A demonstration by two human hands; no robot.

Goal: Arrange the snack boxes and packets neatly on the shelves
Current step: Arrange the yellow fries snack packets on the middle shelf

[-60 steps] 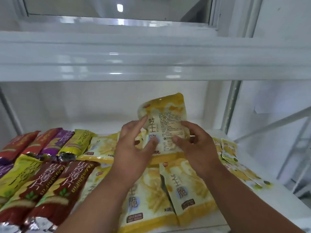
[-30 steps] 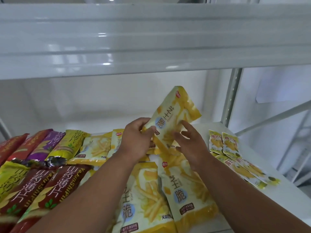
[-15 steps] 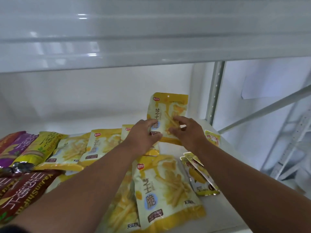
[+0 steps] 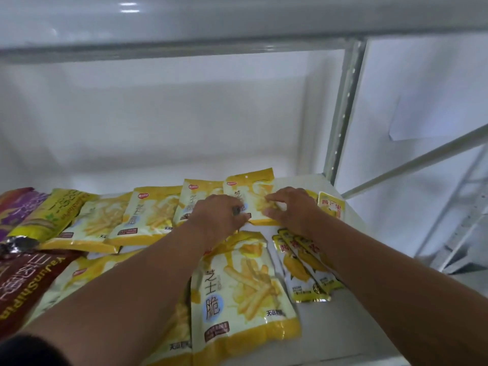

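Shelf unit: white metal shelf (image 4: 343,336) carrying the goods; a second white shelf edge (image 4: 184,30) runs across above it; a perforated upright post (image 4: 343,107) stands at the right rear corner.
Back row: yellow fries packets (image 4: 150,215) lie flat side by side along the rear, overlapping slightly at their edges, printed faces up.
Front fries packet: one large yellow packet (image 4: 243,294) lies flat at the front centre, between the two forearms, print facing up.
Left stock: dark red packets (image 4: 23,281) at the front left, a yellow-green packet (image 4: 52,212) and a purple packet (image 4: 15,207) behind them, all lying flat and overlapping.
Handled packet: rightmost yellow fries packet of the back row (image 4: 250,191), lying flat on the shelf, its left edge just over its neighbour, lower edge toward the camera.
Left hand: left hand (image 4: 216,215) lies on the lower left part of the handled packet, fingers bent down onto it; whether they pinch the edge cannot be told.
Right hand: right hand (image 4: 293,207) is spread on the right half of the same packet, fingers fairly straight and pressing down on its face.
Small sachets: a fanned stack of small yellow sachets (image 4: 303,270) lies just right of the front packet, partly under the right forearm; one more small sachet (image 4: 331,207) lies beside the right hand near the post.
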